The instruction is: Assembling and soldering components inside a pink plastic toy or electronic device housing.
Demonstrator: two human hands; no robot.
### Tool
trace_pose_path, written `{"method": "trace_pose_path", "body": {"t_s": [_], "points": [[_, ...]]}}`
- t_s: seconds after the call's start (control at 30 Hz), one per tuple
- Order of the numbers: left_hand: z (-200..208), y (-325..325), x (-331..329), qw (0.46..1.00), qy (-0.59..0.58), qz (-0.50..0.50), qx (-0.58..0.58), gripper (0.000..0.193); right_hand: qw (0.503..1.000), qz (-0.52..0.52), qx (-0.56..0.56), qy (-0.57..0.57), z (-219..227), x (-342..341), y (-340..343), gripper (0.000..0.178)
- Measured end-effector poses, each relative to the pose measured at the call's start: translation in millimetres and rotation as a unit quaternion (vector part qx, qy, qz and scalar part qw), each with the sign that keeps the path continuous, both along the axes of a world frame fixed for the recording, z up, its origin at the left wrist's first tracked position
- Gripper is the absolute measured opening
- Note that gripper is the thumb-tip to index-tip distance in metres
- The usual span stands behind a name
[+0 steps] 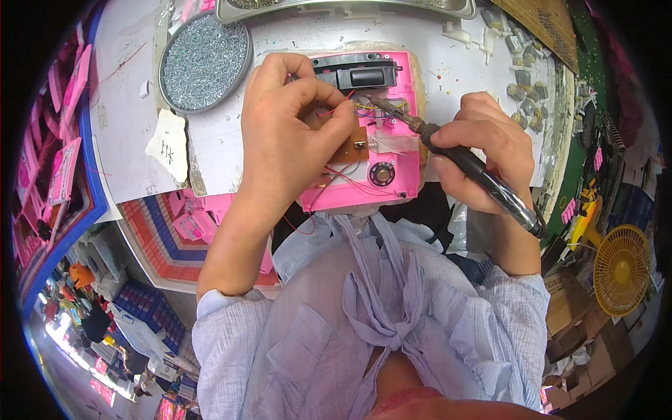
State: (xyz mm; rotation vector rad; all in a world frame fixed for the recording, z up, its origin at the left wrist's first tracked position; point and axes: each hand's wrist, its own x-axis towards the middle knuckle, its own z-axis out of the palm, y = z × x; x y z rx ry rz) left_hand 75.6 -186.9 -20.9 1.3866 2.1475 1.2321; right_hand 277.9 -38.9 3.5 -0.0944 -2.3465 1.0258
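Observation:
A pink plastic housing [404, 157] lies in front of me with its inside up. Inside it sit a black battery-box-like part [364, 77], a brown circuit board [357, 148], a round speaker [382, 173] and thin red, yellow and blue wires. My right hand [483, 143] grips a soldering iron [476, 171] by its black handle, and the tip reaches the wires beside the black part. Over the housing's left side, my left hand [297, 122] pinches a thin red wire [348, 95] between thumb and forefinger, close to the iron's tip.
A round tray of small metal screws [204, 63] stands at the back left, near a torn paper piece [168, 145]. Along the back edge is a metal tray [343, 10]. Small motor-like parts [528, 91] cluster at right. Crates of pink parts [59, 182] flank the left, and a yellow fan [621, 269] is lower right.

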Motion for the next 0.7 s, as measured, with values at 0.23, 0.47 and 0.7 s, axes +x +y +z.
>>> {"method": "trace_pose_path", "body": {"t_s": [0.23, 0.47, 0.7], "points": [[2.4, 3.3, -0.5, 1.000, 0.000, 0.003, -0.016, 0.010, 0.999, -0.001, 0.004, -0.032, 1.7, -2.7, 1.0, 0.032], [3.9, 4.9, 1.6, 1.000, 0.016, 0.009, -0.020, 0.008, 0.999, -0.002, 0.003, -0.036, 3.0, -4.2, 1.0, 0.032], [1.1, 3.9, 2.1, 1.000, 0.012, 0.011, -0.006, 0.009, 1.000, -0.003, 0.007, -0.029, 0.1, -5.8, -0.1, 0.030]]}}
